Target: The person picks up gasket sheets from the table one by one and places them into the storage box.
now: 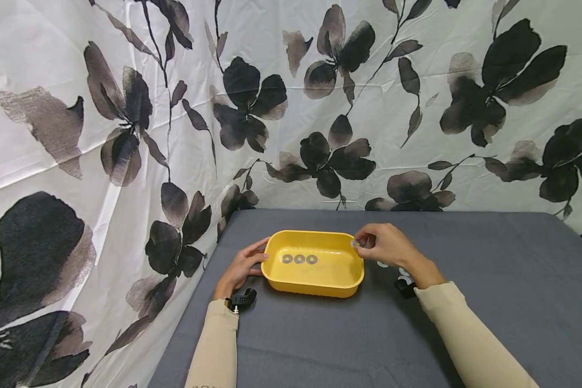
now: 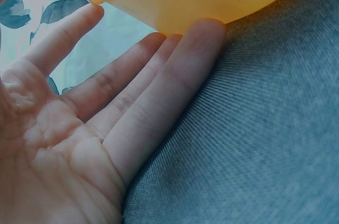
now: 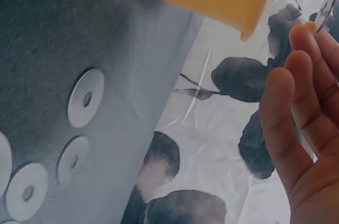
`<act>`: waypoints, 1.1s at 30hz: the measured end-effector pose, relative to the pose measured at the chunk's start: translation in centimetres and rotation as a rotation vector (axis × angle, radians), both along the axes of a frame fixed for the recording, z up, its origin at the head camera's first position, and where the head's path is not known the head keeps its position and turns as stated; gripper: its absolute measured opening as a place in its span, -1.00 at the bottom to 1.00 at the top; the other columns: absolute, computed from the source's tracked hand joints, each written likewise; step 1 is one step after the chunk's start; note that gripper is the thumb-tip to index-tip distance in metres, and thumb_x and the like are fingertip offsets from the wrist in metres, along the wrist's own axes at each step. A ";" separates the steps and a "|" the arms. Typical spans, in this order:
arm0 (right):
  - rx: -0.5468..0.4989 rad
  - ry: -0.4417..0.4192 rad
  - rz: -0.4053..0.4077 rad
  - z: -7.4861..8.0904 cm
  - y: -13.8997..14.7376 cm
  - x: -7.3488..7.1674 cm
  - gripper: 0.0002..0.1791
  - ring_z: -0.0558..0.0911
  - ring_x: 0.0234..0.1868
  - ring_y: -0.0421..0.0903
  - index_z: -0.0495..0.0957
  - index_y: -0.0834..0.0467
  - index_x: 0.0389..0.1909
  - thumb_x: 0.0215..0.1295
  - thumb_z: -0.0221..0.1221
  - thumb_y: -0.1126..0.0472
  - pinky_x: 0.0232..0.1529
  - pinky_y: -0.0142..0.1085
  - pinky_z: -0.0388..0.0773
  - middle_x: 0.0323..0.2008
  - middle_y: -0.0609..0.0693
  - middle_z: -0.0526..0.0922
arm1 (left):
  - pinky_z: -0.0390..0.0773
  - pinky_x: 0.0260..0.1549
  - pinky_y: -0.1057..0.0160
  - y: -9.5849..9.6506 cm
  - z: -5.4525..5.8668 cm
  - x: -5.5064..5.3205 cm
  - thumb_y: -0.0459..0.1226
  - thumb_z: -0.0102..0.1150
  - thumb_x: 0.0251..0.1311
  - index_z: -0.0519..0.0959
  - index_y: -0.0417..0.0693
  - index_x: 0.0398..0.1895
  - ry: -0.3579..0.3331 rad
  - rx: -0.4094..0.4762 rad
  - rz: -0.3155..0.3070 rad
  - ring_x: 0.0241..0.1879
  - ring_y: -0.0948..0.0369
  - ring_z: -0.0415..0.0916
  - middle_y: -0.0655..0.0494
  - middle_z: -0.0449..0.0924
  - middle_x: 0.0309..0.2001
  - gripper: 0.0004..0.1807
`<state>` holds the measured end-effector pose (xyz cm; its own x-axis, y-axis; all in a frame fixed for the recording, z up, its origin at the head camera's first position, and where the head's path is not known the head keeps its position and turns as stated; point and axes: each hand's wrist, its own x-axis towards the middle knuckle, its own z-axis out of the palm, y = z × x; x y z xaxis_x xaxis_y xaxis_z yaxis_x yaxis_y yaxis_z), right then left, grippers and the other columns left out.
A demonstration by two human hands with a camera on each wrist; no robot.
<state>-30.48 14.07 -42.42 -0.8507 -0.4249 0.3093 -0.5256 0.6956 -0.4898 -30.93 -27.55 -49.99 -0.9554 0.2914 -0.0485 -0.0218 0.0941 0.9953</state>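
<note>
A yellow plastic tub (image 1: pixel 315 286) stands on the grey cloth, with three flat metal washers (image 1: pixel 299 259) in a row on its floor. My left hand (image 1: pixel 242 267) is at the tub's left end; in the left wrist view its fairly straight fingers (image 2: pixel 159 97) touch the outer wall. Over the right rim, my right hand (image 1: pixel 385 245) pinches a metal washer (image 3: pixel 324 12) between thumb and fingertips, tilted on edge. More loose washers (image 3: pixel 86 98) lie on the cloth to the tub's right, partly hidden by the right hand and wrist in the head view.
The grey cloth-covered table (image 1: pixel 320 339) spreads around the tub. A white curtain with dark flowers (image 1: pixel 291 108) hangs behind the table and along its left side. Black wrist devices (image 1: pixel 244 298) are strapped to both wrists.
</note>
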 end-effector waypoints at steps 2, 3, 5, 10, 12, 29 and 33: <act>0.011 0.014 0.001 0.2 -0.4 0.1 -0.87 0.52 -0.42 -0.22 0.74 -0.05 -0.27 0.17 0.41 0.07 -0.40 -0.37 0.47 -0.44 -0.18 0.63 | 0.78 -0.14 0.04 0.0 0.0 0.0 -0.25 0.20 0.41 0.37 0.20 0.52 -0.001 0.000 0.002 0.10 0.06 0.64 -0.24 0.47 0.37 -0.38; 0.014 0.022 0.003 0.3 -0.6 0.2 -0.87 0.51 -0.42 -0.23 0.74 -0.05 -0.26 0.17 0.41 0.07 -0.41 -0.37 0.47 -0.44 -0.18 0.63 | 0.78 -0.14 0.04 0.0 0.0 0.0 -0.25 0.20 0.41 0.37 0.19 0.52 0.001 -0.001 0.002 0.09 0.06 0.64 -0.24 0.47 0.37 -0.38; 0.019 0.039 0.011 0.5 -0.9 0.2 -0.86 0.51 -0.44 -0.25 0.73 -0.06 -0.26 0.16 0.41 0.06 -0.42 -0.37 0.47 -0.44 -0.18 0.63 | 0.78 -0.14 0.04 0.0 0.0 0.0 -0.25 0.20 0.41 0.37 0.18 0.53 0.001 -0.001 0.004 0.08 0.08 0.64 -0.24 0.47 0.37 -0.37; 0.032 0.079 0.034 0.8 -1.7 0.2 -0.83 0.51 -0.45 -0.26 0.73 -0.06 -0.25 0.14 0.41 0.03 -0.42 -0.37 0.47 -0.43 -0.14 0.64 | 0.77 -0.12 0.04 0.0 -0.1 0.0 -0.27 0.18 0.41 0.36 0.17 0.53 0.002 0.004 0.001 0.07 0.10 0.64 -0.26 0.46 0.37 -0.37; 0.031 0.085 0.043 1.0 -2.1 0.2 -0.83 0.50 -0.45 -0.24 0.73 -0.06 -0.25 0.15 0.41 0.03 -0.42 -0.37 0.46 -0.42 -0.10 0.65 | 0.77 -0.12 0.03 0.0 -0.1 0.0 -0.27 0.18 0.41 0.36 0.17 0.53 0.004 0.005 0.000 0.06 0.11 0.64 -0.26 0.46 0.37 -0.37; -0.032 0.032 0.107 2.7 -5.3 -0.3 -0.86 0.56 -0.39 -0.17 0.74 -0.09 -0.26 0.17 0.39 0.04 -0.42 -0.35 0.48 -0.38 -0.12 0.69 | 0.77 -0.13 0.04 0.0 0.1 0.2 -0.27 0.17 0.42 0.35 0.18 0.53 0.013 0.012 -0.015 0.07 0.09 0.64 -0.26 0.46 0.37 -0.38; -0.046 0.042 0.138 3.3 -6.2 -0.2 -0.88 0.57 -0.39 -0.15 0.73 -0.12 -0.27 0.17 0.38 0.03 -0.40 -0.34 0.49 -0.38 -0.16 0.68 | 0.78 -0.14 0.04 0.0 0.0 0.2 -0.28 0.17 0.43 0.36 0.18 0.53 0.013 0.010 -0.015 0.06 0.11 0.65 -0.27 0.47 0.36 -0.38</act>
<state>-30.66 7.88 -39.17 -0.7712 -0.5215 0.3650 -0.6352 0.5929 -0.4950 -30.77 -27.56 -50.00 -0.9516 0.3057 -0.0327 -0.0072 0.0841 0.9964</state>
